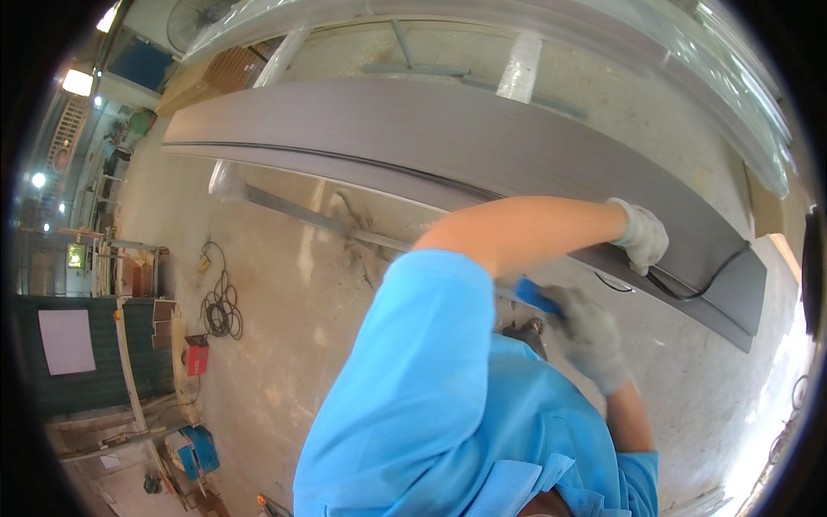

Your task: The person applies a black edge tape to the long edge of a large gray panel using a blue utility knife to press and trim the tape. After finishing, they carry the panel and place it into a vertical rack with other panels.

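Note:
A long grey-brown panel (362, 112) lies raised across the view, with a thin black strip (336, 155) running along its length. My left arm reaches across to the panel's right part. There my left hand (642, 239), in a white glove, is closed on the black strip, whose loose end curves over the panel's right end. Nearer to my body, my right hand (590, 336), in a grey glove, is closed around a blue object (536, 295), blurred, its kind unclear. The right hand is apart from the panel.
Wrapped supports (519, 67) stand under the panel, and plastic-wrapped long pieces (603, 30) lie beyond it. On the floor at left are a coiled cable (222, 314), a red box (196, 355) and a blue machine (196, 451).

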